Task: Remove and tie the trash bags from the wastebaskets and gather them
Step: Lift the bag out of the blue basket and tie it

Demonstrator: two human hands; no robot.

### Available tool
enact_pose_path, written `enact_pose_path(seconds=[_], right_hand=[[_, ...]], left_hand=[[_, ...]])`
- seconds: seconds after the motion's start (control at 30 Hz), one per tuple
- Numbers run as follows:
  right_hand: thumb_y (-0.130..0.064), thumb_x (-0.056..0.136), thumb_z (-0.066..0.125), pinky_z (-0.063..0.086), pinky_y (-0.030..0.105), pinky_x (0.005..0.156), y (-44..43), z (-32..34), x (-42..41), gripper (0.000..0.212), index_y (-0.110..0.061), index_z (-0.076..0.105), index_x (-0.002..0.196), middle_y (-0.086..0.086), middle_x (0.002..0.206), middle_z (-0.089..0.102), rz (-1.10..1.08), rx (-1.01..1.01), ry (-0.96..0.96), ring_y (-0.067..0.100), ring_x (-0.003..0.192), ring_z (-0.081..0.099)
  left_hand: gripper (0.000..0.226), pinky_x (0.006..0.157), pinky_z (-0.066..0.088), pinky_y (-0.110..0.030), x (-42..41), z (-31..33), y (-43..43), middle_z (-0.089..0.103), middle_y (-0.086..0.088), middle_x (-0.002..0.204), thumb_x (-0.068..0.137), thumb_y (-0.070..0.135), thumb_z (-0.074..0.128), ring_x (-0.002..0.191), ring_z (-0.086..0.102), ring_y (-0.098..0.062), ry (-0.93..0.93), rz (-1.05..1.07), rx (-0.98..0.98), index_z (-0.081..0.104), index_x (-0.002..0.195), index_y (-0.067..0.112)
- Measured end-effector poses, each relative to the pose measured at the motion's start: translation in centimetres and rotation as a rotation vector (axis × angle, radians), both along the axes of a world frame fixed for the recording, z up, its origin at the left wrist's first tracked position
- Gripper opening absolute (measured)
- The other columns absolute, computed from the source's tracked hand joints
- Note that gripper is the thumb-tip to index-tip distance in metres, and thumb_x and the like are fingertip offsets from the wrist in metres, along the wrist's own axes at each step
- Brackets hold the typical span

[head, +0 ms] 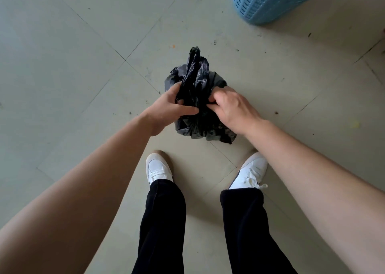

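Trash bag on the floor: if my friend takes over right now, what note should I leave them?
Left hand grips the gathered neck of the black trash bag.
Right hand pinches the plastic beside it.
The bag sits on the tiled floor in front of the feet, apart from the blue wastebasket at top right.
Done: bag out of the basket.
Left: no finished knot shows, so tie it, then gather it.

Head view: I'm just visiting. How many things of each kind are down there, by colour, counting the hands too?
Black bag: 1
Blue basket: 1
White shoes: 2
Hands on the bag, left hand and right hand: 2
Total: 6
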State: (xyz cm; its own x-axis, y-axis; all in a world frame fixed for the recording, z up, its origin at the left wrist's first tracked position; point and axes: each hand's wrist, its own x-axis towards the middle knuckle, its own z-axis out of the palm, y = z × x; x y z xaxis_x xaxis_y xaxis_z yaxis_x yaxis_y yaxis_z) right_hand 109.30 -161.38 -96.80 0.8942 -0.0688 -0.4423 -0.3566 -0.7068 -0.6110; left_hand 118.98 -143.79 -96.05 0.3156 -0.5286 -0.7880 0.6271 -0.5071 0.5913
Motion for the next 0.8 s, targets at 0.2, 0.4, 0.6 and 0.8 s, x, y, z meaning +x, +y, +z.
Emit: enact_pose_path(seconds=[0.2, 0.4, 0.6, 0.8], right_hand=[[-0.021, 0.089, 0.067, 0.045, 0.031, 0.078, 0.3, -0.8, -0.4, 0.015, -0.014, 0.062, 0.101, 0.001, 0.092, 0.063, -0.08, 0.123, 0.051, 0.024, 0.091, 0.061], [-0.027, 0.088, 0.072, 0.057, 0.038, 0.089, 0.8, -1.6, -1.0, 0.023, -0.01, 0.069, 0.103, 0.008, 0.096, 0.074, -0.806, 0.527, 0.318, 0.009, 0.082, 0.065], [-0.024, 0.095, 0.061, 0.043, 0.028, 0.078, 0.9, -0.3, -0.2, 0.02, -0.02, 0.075, 0.109, 0.003, 0.092, 0.064, -0.198, 0.204, 0.105, 0.016, 0.088, 0.058], [-0.03, 0.096, 0.056, 0.046, 0.036, 0.094, -0.1, 0.3, 1.3, 0.026, -0.027, 0.072, 0.117, 0.006, 0.104, 0.058, 0.118, 0.046, 0.145, 0.026, 0.108, 0.056]], left_hand=[[0.012, 0.061, 0.046, -0.022, -0.5, 0.1, -0.2, 0.06, 0.013, 0.066, 0.099, 0.02, 0.059, 0.061, 0.056, -0.004, -0.095, 0.137, 0.062, 0.064, 0.11, 0.021], [0.006, 0.058, 0.041, -0.026, -0.5, -0.8, 0.2, 0.038, 0.005, 0.064, 0.102, 0.021, 0.05, 0.058, 0.043, -0.011, 0.161, 0.471, 0.072, 0.056, 0.099, 0.022], [0.07, 0.074, 0.057, -0.029, -0.6, -0.8, 1.2, 0.069, -0.004, 0.107, 0.071, -0.001, 0.074, 0.096, 0.07, -0.019, 0.151, 0.228, -0.009, 0.048, 0.133, 0.018], [0.027, 0.077, 0.054, -0.026, 0.3, 0.1, 1.0, 0.073, 0.002, 0.097, 0.089, 0.017, 0.073, 0.091, 0.07, -0.01, 0.097, 0.017, -0.094, 0.065, 0.114, 0.014]])
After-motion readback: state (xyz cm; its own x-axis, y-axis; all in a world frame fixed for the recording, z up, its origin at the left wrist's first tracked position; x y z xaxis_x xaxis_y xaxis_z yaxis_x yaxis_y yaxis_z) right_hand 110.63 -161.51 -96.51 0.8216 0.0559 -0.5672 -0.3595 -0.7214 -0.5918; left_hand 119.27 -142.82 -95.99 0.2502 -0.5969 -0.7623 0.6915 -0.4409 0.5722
